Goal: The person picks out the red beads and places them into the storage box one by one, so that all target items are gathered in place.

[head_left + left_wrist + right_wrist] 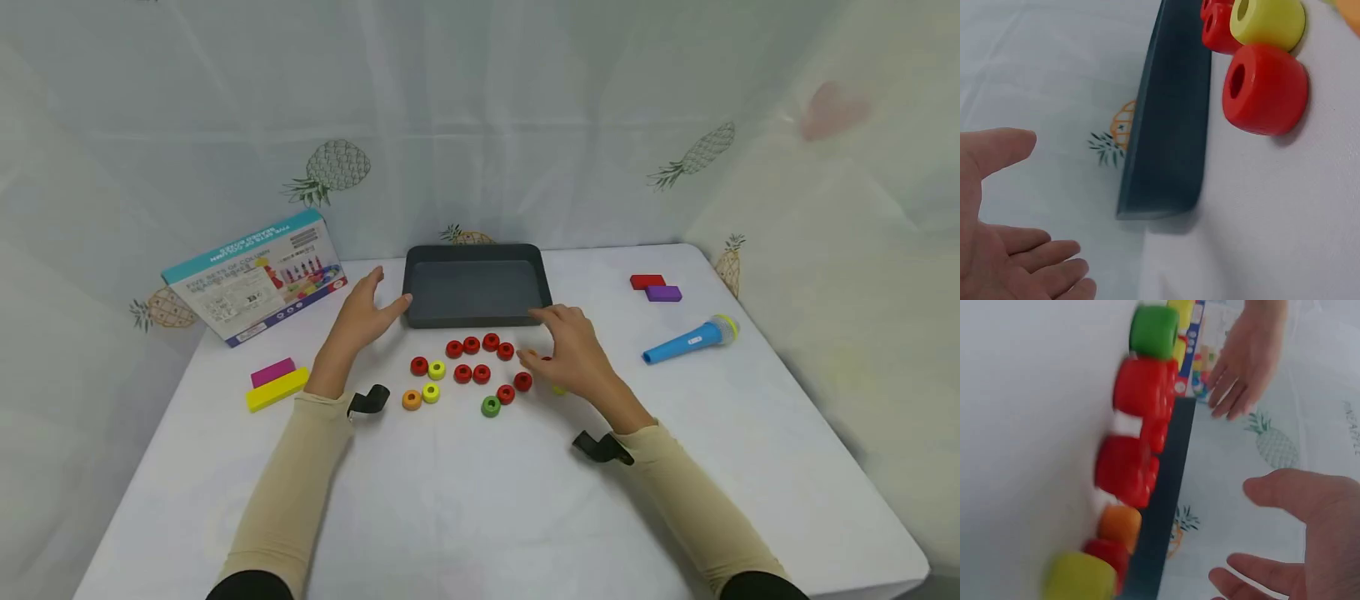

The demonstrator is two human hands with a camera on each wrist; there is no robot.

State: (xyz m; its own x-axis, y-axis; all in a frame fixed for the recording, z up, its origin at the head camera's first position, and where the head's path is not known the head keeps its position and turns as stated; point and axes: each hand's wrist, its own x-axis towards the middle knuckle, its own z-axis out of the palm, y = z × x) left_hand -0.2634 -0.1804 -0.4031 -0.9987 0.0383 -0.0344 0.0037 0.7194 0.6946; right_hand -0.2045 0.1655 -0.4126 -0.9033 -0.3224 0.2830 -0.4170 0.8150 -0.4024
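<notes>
My left hand point(365, 312) is held at the left side of a dark grey tray point(411, 320), its thumb near the tray's front left corner and its fingers spread. In the left wrist view that palm holds nothing. The right hand point(567, 350) hovers over the right end of a loose group of beads, thumb and fingers apart, fingertips by the tray's front right corner. Most beads are red point(482, 374); there are also yellow ones point(431, 392), a green bead point(491, 407) and an orange bead point(411, 400). The right hand partly hides a few of them.
At the back left leans a printed toy box point(255, 279). In front of it lie a magenta block point(273, 372) and a yellow block point(277, 389). To the right are a red block point(647, 282), a purple block point(663, 293) and a blue toy microphone point(686, 342). Behind hangs a pineapple-print curtain point(487, 108).
</notes>
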